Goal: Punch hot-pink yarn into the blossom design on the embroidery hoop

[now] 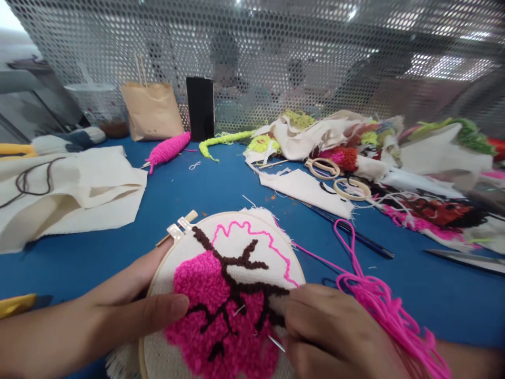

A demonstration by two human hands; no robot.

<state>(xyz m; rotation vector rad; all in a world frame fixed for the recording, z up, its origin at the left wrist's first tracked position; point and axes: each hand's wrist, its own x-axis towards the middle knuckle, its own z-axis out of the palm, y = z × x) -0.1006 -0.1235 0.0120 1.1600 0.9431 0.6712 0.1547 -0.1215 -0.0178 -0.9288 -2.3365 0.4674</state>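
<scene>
My left hand point(158, 310) grips the left side of a round wooden embroidery hoop point(154, 279), thumb on the front and the other fingers hidden behind. The cream cloth point(244, 273) stretched in it bears dark brown branches point(236, 260), a filled patch of bright pink loops point(201, 273) and a wavy pink outline along the upper right. My right hand point(327, 326) is closed at the hoop's right edge, a thin metal needle tip point(276, 343) showing below its fingers. Most of that tool is hidden by the hand. Loose pink yarn point(386, 300) lies beside and over my right forearm.
Scissors point(465, 259) and a dark pen point(355, 234) lie at right, before a heap of cloth scraps point(315, 137) and small hoops point(352, 188). Folded cream cloth point(98, 195) is at left. A pink yarn skein point(169, 149), paper bag point(153, 110) and phone point(200, 108) are behind.
</scene>
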